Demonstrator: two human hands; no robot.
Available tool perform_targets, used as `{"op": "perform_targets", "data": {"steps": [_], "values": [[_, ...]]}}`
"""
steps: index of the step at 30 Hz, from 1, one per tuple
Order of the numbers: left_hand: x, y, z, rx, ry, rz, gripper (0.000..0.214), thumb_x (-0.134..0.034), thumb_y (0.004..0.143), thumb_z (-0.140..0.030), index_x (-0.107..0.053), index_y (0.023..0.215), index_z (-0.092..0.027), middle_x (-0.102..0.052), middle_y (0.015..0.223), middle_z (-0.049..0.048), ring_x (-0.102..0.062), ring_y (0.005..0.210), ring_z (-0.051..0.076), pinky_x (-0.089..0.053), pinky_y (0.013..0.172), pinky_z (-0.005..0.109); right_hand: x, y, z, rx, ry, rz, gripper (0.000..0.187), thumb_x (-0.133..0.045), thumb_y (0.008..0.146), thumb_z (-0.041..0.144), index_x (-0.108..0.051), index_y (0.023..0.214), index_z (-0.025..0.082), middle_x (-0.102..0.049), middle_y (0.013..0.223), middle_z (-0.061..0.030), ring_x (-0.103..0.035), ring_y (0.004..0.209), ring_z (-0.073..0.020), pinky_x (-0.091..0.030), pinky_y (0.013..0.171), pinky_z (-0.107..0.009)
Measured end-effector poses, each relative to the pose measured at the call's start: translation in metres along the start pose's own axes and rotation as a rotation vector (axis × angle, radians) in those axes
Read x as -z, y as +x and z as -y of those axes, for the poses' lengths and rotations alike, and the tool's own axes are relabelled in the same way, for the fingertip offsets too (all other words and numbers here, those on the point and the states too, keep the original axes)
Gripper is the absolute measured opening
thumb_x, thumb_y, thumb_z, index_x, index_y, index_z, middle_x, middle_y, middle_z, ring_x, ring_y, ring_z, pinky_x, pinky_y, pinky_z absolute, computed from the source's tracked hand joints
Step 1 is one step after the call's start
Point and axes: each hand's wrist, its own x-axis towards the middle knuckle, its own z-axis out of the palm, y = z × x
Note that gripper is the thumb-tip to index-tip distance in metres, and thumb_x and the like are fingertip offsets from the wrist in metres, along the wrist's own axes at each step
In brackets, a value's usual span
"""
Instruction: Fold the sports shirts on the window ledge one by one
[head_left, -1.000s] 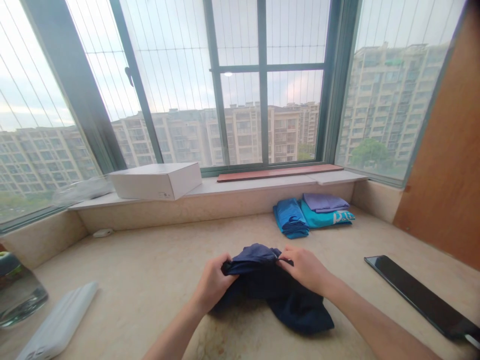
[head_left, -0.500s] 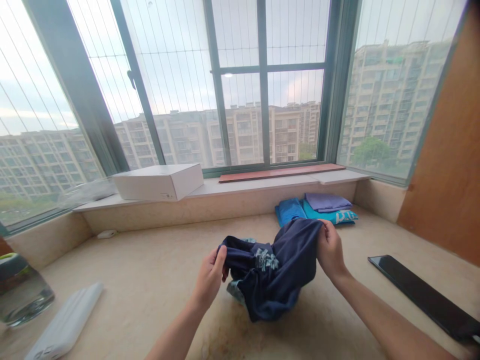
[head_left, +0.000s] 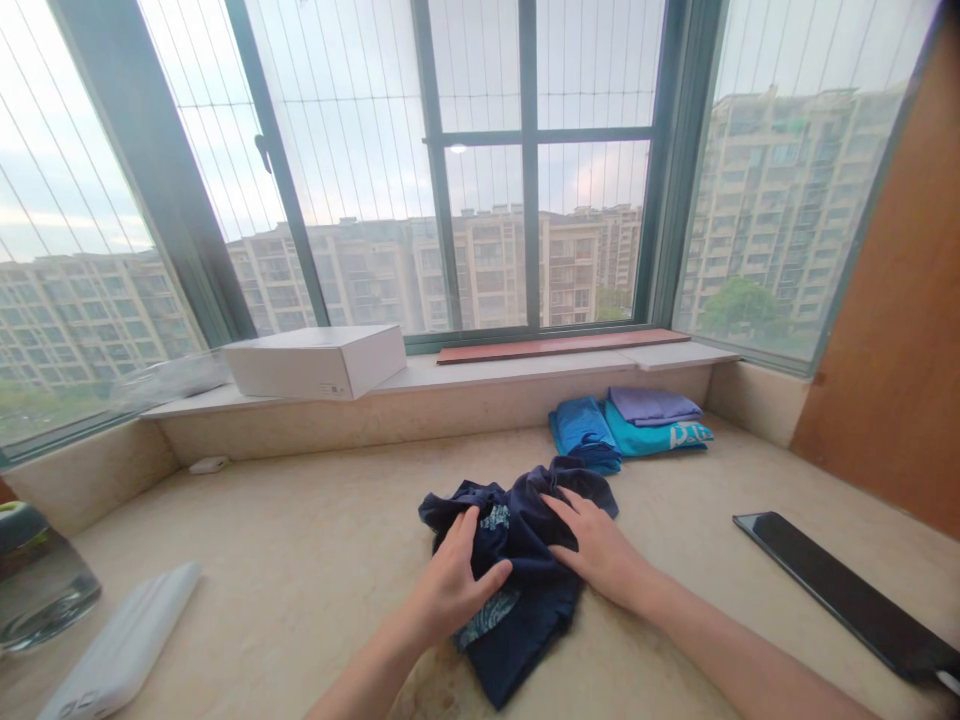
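Observation:
A crumpled dark navy garment [head_left: 525, 620] with a pale teal print lies on the beige stone counter [head_left: 300, 560] in front of me. My left hand [head_left: 454, 585] rests flat on its left half, fingers spread. My right hand [head_left: 596, 545] lies flat on its right half, fingers stretched out toward the middle. Neither hand grips the cloth; both press on top of it.
Folded clothes sit at the back right: a blue piece [head_left: 583, 430], a teal piece [head_left: 660, 438] and a purple piece [head_left: 652, 403]. A black tablet [head_left: 847, 592] lies at right. A white box [head_left: 319, 362] is on the sill, a white device [head_left: 120, 645] and a glass jar [head_left: 37, 585] at left.
Both hands held the navy garment lifted and stretched between them; now it lies back on the counter and both hands have let go and rest flat on it.

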Motion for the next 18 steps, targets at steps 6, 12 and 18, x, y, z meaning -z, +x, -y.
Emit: {"op": "perform_targets", "data": {"steps": [6,12,18], "values": [[-0.009,-0.006,-0.004,-0.158,0.102,0.208,0.098,-0.077,0.071,-0.039,-0.034,0.156,-0.016,-0.037,0.158,0.0207,-0.034,0.146,0.040,-0.033,0.118,0.055,0.001,0.009,0.016,0.228,0.185,-0.052,0.037,-0.048,0.091,0.006,-0.077,0.108,0.021,-0.066,0.133,-0.0118,-0.060,0.125,-0.0253,-0.046,0.108,-0.044],[-0.017,0.007,0.012,-0.115,0.099,0.015,0.095,-0.076,0.059,-0.023,-0.043,0.149,-0.019,-0.050,0.148,0.0180,-0.046,0.137,0.042,-0.041,0.112,0.055,0.004,0.002,0.049,0.655,0.268,0.089,0.034,-0.050,0.091,0.004,-0.075,0.091,0.026,-0.074,0.116,0.0022,-0.066,0.109,-0.0166,-0.052,0.098,-0.029],[0.011,0.021,0.003,-0.121,-0.031,-0.035,0.022,-0.061,0.076,-0.025,-0.068,0.097,-0.025,-0.073,0.098,0.0039,-0.069,0.090,0.026,-0.055,0.081,0.034,0.009,-0.004,0.057,0.681,0.290,0.062,0.045,-0.050,0.087,0.002,-0.070,0.116,0.030,-0.056,0.147,0.0027,-0.053,0.134,-0.0167,-0.042,0.112,-0.030]]}}
